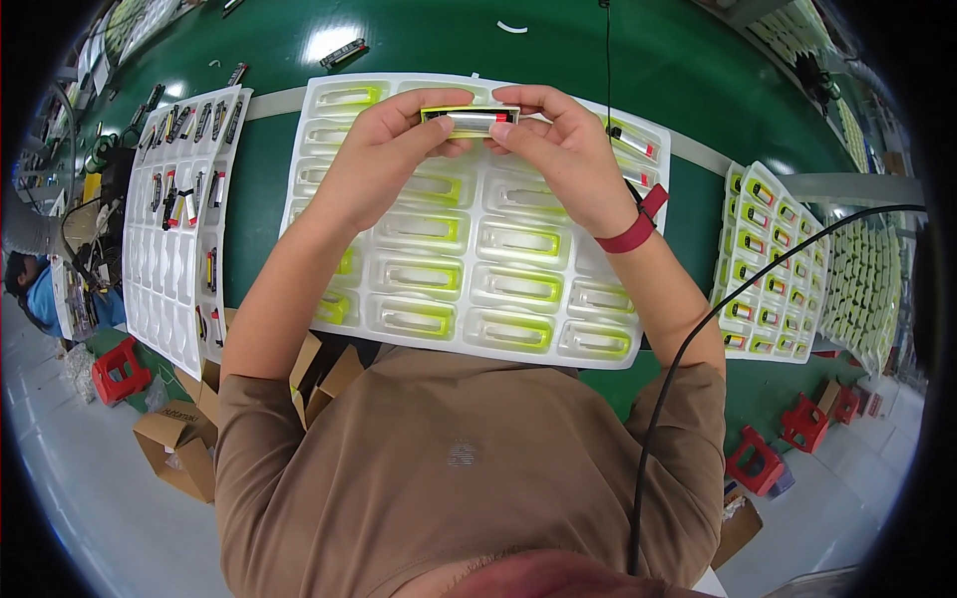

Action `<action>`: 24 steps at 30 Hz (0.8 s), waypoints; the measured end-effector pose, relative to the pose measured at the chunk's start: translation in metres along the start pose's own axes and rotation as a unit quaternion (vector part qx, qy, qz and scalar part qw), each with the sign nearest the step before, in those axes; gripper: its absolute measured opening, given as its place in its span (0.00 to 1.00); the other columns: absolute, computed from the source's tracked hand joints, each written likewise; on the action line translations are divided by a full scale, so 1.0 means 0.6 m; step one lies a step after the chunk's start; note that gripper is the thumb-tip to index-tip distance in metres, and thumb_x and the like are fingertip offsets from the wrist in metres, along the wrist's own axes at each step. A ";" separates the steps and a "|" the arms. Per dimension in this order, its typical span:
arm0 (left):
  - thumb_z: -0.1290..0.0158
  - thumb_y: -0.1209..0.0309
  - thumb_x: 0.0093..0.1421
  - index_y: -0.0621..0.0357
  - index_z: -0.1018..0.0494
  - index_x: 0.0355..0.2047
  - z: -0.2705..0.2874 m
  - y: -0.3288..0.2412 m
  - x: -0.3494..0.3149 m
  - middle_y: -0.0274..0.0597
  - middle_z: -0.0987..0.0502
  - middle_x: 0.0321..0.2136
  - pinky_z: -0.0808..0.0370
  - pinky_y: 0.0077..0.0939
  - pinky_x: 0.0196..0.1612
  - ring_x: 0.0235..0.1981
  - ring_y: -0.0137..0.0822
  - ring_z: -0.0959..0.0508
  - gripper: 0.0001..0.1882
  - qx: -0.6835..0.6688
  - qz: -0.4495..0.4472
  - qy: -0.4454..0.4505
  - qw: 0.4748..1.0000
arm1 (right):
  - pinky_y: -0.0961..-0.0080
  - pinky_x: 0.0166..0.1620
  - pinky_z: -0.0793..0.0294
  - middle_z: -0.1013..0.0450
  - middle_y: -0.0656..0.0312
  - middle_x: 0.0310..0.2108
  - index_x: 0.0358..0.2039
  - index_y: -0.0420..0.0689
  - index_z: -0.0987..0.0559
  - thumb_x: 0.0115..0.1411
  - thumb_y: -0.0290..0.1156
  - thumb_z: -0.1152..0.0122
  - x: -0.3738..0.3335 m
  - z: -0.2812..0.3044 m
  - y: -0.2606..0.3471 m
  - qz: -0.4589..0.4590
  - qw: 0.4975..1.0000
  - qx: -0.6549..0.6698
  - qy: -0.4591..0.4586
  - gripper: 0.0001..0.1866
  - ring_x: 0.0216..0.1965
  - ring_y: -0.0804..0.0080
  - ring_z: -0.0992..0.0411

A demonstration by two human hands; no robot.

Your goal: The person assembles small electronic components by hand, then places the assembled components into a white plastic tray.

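Above the far part of a white moulded tray (468, 261), both my hands hold one small yellow-green rectangular case (435, 110). In the case's opening lies a silver cylinder with a red end (476, 123), looking like a battery cell. My left hand (387, 149) grips the case's left end, thumb on the front. The right end is pinched by my right hand (563, 149), its thumb tip near the cylinder's red end. Below my hands, the tray's pockets carry yellow-green cases (518, 286) without cylinders. At its far right corner, pockets hold pieces with red-ended silver cylinders (630, 177).
Another white tray (159, 274) at left carries several black-and-red cylinders. To the right stands a tray of filled yellow-green cases (755, 241). A black cable (688, 349) crosses my right arm. Cardboard boxes (177, 444) and red stools (122, 371) are on the floor.
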State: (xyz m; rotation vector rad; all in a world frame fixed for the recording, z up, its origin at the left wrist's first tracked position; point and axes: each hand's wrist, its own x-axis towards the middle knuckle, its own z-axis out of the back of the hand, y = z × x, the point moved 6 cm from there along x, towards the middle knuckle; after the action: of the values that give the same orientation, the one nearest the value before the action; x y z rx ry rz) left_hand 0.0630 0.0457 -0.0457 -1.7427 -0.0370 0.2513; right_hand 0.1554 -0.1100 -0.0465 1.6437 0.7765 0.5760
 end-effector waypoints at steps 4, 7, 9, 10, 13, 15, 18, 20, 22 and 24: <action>0.49 0.72 0.69 0.62 0.27 0.56 0.008 0.004 0.003 0.42 0.21 0.48 0.24 0.25 0.51 0.41 0.31 0.20 0.16 -0.149 0.020 0.017 0.988 | 0.76 0.45 0.22 0.28 0.60 0.40 0.48 0.38 0.22 0.59 0.25 0.31 -0.011 -0.004 0.039 0.198 0.958 -0.188 -0.088 0.17 0.41 0.71 0.23; 0.48 0.71 0.69 0.61 0.27 0.53 0.009 0.012 0.007 0.42 0.21 0.44 0.24 0.27 0.50 0.40 0.31 0.21 0.14 -0.209 0.020 0.044 0.977 | 0.72 0.42 0.24 0.28 0.56 0.39 0.43 0.39 0.21 0.55 0.25 0.28 -0.030 -0.030 0.084 0.329 0.859 -0.393 -0.024 0.15 0.39 0.62 0.24; 0.48 0.68 0.70 0.62 0.27 0.51 0.003 0.009 -0.007 0.43 0.22 0.43 0.23 0.26 0.47 0.39 0.31 0.21 0.14 -0.274 0.056 0.060 0.958 | 0.70 0.42 0.26 0.27 0.54 0.38 0.41 0.39 0.20 0.53 0.23 0.28 -0.024 -0.046 0.082 0.309 0.867 -0.390 0.011 0.15 0.38 0.60 0.26; 0.47 0.67 0.70 0.63 0.27 0.52 -0.006 0.003 -0.006 0.42 0.22 0.42 0.23 0.25 0.46 0.38 0.30 0.22 0.15 -0.279 0.070 0.058 0.956 | 0.71 0.42 0.26 0.26 0.55 0.38 0.41 0.39 0.20 0.53 0.23 0.28 -0.024 -0.047 0.085 0.298 0.873 -0.386 0.013 0.15 0.37 0.62 0.27; 0.44 0.66 0.69 0.63 0.26 0.53 -0.002 -0.019 -0.007 0.40 0.21 0.40 0.24 0.23 0.44 0.36 0.27 0.23 0.17 -0.218 0.043 0.043 0.974 | 0.73 0.41 0.28 0.26 0.56 0.39 0.41 0.39 0.21 0.54 0.20 0.31 -0.019 -0.050 0.100 0.268 0.896 -0.355 -0.001 0.14 0.36 0.66 0.29; 0.42 0.65 0.68 0.64 0.25 0.53 0.018 -0.035 -0.027 0.40 0.20 0.39 0.24 0.22 0.42 0.35 0.26 0.23 0.18 -0.163 0.004 0.045 0.986 | 0.73 0.41 0.27 0.25 0.56 0.41 0.40 0.39 0.21 0.54 0.19 0.31 -0.009 -0.072 0.114 0.262 0.895 -0.360 0.003 0.13 0.37 0.67 0.29; 0.40 0.65 0.66 0.64 0.23 0.52 0.063 -0.069 -0.048 0.37 0.20 0.37 0.25 0.20 0.40 0.33 0.24 0.24 0.19 -0.117 -0.028 -0.014 0.993 | 0.74 0.42 0.27 0.25 0.57 0.42 0.40 0.38 0.21 0.53 0.19 0.31 0.017 -0.114 0.147 0.326 0.854 -0.404 0.044 0.13 0.38 0.69 0.28; 0.39 0.64 0.65 0.65 0.22 0.50 0.116 -0.082 -0.082 0.36 0.20 0.36 0.25 0.21 0.38 0.32 0.23 0.24 0.19 -0.042 -0.076 -0.093 0.992 | 0.75 0.43 0.27 0.25 0.57 0.42 0.40 0.37 0.21 0.54 0.19 0.31 0.050 -0.144 0.163 0.321 0.857 -0.394 0.081 0.13 0.38 0.70 0.27; 0.40 0.64 0.66 0.65 0.23 0.51 0.161 -0.074 -0.121 0.36 0.20 0.37 0.25 0.21 0.39 0.33 0.23 0.25 0.19 -0.043 -0.104 -0.155 0.982 | 0.80 0.44 0.27 0.25 0.60 0.40 0.41 0.35 0.21 0.55 0.19 0.31 0.102 -0.185 0.157 0.277 0.901 -0.301 0.143 0.13 0.39 0.74 0.27; 0.41 0.65 0.66 0.66 0.24 0.52 0.202 -0.053 -0.176 0.35 0.20 0.37 0.26 0.20 0.40 0.33 0.23 0.25 0.19 -0.042 -0.124 -0.219 0.967 | 0.81 0.44 0.27 0.24 0.64 0.37 0.42 0.35 0.20 0.56 0.19 0.31 0.177 -0.245 0.124 0.191 0.942 -0.208 0.184 0.12 0.38 0.79 0.27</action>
State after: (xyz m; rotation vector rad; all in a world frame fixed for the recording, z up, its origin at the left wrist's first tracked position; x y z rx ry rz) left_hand -0.0590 0.1516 -0.0193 -1.7155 -0.5913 0.4496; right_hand 0.1315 0.0574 0.0526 1.3066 0.5470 1.2623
